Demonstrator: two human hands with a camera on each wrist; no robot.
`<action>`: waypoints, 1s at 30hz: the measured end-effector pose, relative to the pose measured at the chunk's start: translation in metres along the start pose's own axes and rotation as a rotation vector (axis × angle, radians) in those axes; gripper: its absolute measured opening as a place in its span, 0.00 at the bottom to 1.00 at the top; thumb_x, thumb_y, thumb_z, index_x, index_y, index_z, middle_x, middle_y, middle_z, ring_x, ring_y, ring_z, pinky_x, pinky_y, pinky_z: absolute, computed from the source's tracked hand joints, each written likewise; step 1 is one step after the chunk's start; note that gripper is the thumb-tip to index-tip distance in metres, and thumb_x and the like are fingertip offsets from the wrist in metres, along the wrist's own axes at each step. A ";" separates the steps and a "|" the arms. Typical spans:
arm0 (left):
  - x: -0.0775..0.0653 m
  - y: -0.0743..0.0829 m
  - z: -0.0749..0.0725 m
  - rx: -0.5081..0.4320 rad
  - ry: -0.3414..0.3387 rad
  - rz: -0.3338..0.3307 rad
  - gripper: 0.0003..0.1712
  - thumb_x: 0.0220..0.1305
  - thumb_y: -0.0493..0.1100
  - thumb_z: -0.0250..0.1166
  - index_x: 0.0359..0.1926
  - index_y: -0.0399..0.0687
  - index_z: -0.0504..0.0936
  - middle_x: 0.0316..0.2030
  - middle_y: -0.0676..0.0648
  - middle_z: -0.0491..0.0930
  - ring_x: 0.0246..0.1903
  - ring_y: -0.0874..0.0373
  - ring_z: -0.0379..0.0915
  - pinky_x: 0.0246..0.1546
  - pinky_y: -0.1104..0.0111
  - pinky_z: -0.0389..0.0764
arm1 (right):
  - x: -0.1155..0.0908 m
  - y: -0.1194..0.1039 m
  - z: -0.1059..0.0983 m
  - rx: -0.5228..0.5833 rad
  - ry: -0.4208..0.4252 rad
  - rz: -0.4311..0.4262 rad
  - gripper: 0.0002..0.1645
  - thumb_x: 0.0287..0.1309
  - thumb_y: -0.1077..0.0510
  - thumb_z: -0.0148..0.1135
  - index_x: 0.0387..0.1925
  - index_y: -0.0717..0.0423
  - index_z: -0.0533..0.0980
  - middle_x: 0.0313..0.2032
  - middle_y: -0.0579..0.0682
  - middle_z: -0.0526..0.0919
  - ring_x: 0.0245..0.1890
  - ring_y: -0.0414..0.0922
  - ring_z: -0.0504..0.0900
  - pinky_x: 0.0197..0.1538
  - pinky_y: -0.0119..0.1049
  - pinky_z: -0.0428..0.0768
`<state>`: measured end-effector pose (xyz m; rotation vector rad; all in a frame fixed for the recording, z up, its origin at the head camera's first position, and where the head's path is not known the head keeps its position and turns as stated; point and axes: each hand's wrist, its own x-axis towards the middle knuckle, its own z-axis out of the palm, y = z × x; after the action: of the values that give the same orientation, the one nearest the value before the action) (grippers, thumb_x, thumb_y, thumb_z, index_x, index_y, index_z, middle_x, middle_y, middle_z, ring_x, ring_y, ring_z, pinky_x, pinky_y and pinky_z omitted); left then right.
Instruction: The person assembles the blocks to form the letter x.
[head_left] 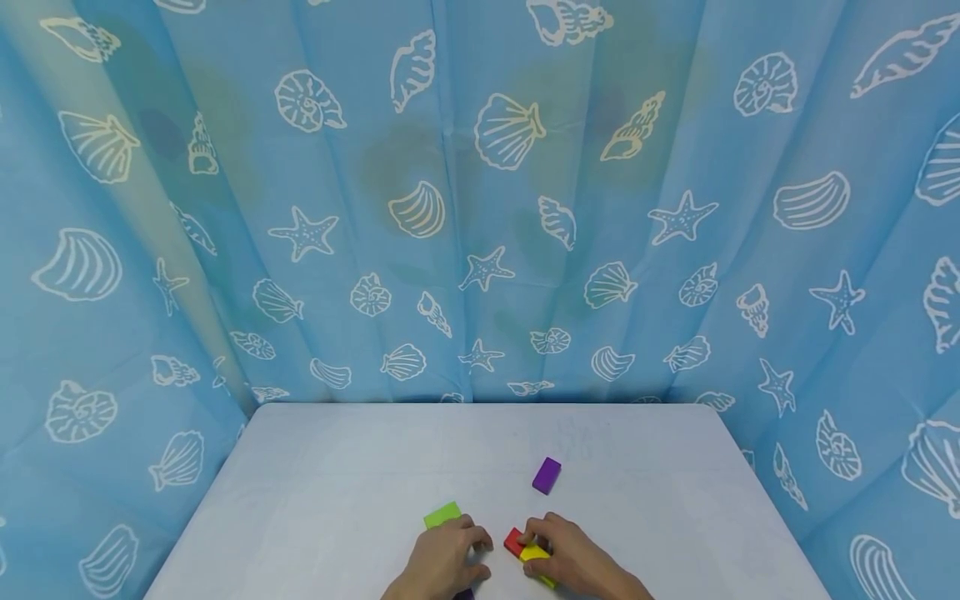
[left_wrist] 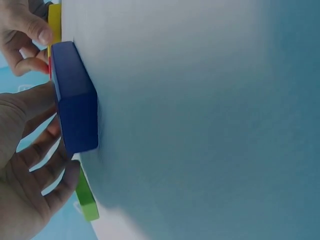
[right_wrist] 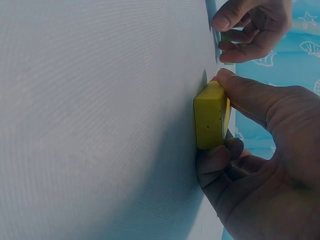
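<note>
My right hand (head_left: 573, 558) pinches a yellow block (right_wrist: 210, 115) between thumb and fingers on the white table. A red block (head_left: 513, 542) lies against the far end of the yellow one. To the left, my left hand (head_left: 446, 554) hovers with loosely bent fingers and a gap between thumb and forefinger; nothing shows between them. A dark blue block (left_wrist: 75, 95) rests on the table near the left thumb; the head view shows only a corner of it. Just beyond the left fingers lies a green block (head_left: 442, 514), partly covered by the hand.
A purple block (head_left: 547, 476) lies farther back on the white table (head_left: 337, 475), right of the middle. Blue curtains (head_left: 465, 208) with white shell and starfish prints hang behind the table and along both sides.
</note>
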<state>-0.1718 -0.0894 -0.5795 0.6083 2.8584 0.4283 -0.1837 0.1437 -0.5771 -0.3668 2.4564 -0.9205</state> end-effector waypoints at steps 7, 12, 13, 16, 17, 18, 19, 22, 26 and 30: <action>-0.006 -0.011 -0.001 -0.001 0.179 0.053 0.16 0.52 0.57 0.77 0.43 0.64 0.86 0.36 0.61 0.76 0.33 0.69 0.71 0.32 0.70 0.77 | 0.000 0.000 0.001 0.000 0.006 0.002 0.11 0.56 0.51 0.74 0.39 0.43 0.80 0.35 0.45 0.76 0.36 0.46 0.75 0.49 0.48 0.82; -0.007 -0.020 -0.003 0.004 0.325 0.068 0.19 0.49 0.54 0.79 0.44 0.60 0.87 0.39 0.57 0.77 0.36 0.62 0.75 0.29 0.70 0.77 | 0.000 -0.001 0.001 0.015 0.005 0.007 0.11 0.56 0.52 0.74 0.39 0.43 0.80 0.35 0.45 0.76 0.37 0.46 0.75 0.50 0.50 0.82; -0.007 -0.021 -0.004 0.005 0.348 0.063 0.20 0.48 0.53 0.80 0.43 0.60 0.87 0.40 0.56 0.77 0.37 0.61 0.75 0.29 0.69 0.77 | 0.000 -0.001 0.001 0.014 0.004 0.008 0.11 0.56 0.52 0.74 0.39 0.43 0.80 0.35 0.45 0.76 0.37 0.46 0.75 0.50 0.50 0.82; -0.007 -0.024 -0.005 0.013 0.404 0.038 0.21 0.46 0.52 0.81 0.43 0.59 0.87 0.41 0.55 0.78 0.37 0.59 0.75 0.28 0.68 0.76 | 0.000 0.000 0.001 0.004 0.005 0.007 0.11 0.56 0.51 0.74 0.39 0.42 0.80 0.35 0.45 0.76 0.37 0.46 0.75 0.49 0.48 0.82; -0.008 -0.025 -0.006 0.017 0.417 0.027 0.21 0.45 0.52 0.81 0.43 0.59 0.88 0.41 0.54 0.78 0.37 0.59 0.75 0.28 0.69 0.76 | 0.000 0.000 0.001 -0.004 0.005 0.006 0.11 0.56 0.51 0.74 0.40 0.42 0.80 0.35 0.45 0.76 0.37 0.46 0.75 0.49 0.48 0.82; -0.008 -0.026 -0.006 0.023 0.428 0.018 0.21 0.45 0.51 0.82 0.43 0.59 0.88 0.42 0.54 0.78 0.37 0.58 0.75 0.28 0.68 0.76 | 0.001 0.001 0.001 -0.010 0.007 0.007 0.11 0.56 0.51 0.74 0.40 0.42 0.80 0.35 0.45 0.76 0.37 0.46 0.75 0.49 0.47 0.82; -0.008 -0.026 -0.007 0.029 0.430 0.008 0.22 0.44 0.51 0.82 0.43 0.59 0.87 0.41 0.54 0.78 0.37 0.58 0.75 0.28 0.68 0.76 | 0.001 0.001 0.002 -0.014 0.008 0.005 0.12 0.56 0.51 0.74 0.40 0.42 0.80 0.35 0.45 0.76 0.37 0.46 0.75 0.48 0.46 0.82; -0.008 -0.028 -0.007 0.037 0.420 -0.019 0.22 0.44 0.51 0.82 0.43 0.59 0.87 0.40 0.54 0.78 0.36 0.58 0.75 0.27 0.68 0.75 | 0.001 0.001 0.001 -0.017 0.007 0.005 0.11 0.56 0.51 0.74 0.40 0.43 0.80 0.35 0.45 0.75 0.37 0.46 0.74 0.47 0.45 0.81; -0.007 -0.032 -0.007 0.045 0.401 -0.042 0.22 0.44 0.51 0.82 0.43 0.60 0.87 0.40 0.54 0.79 0.36 0.58 0.75 0.27 0.67 0.76 | 0.001 0.001 0.001 -0.016 0.004 0.008 0.12 0.56 0.52 0.74 0.40 0.44 0.80 0.35 0.46 0.75 0.37 0.46 0.74 0.47 0.45 0.81; -0.005 -0.035 -0.007 0.045 0.394 -0.063 0.22 0.45 0.50 0.82 0.43 0.60 0.87 0.40 0.53 0.79 0.37 0.57 0.76 0.28 0.65 0.77 | 0.002 0.001 0.002 -0.021 0.011 0.008 0.12 0.56 0.51 0.74 0.40 0.43 0.80 0.35 0.45 0.76 0.37 0.46 0.74 0.48 0.45 0.81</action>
<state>-0.1819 -0.1234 -0.5835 0.4849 3.2576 0.5257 -0.1847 0.1430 -0.5798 -0.3602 2.4774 -0.8958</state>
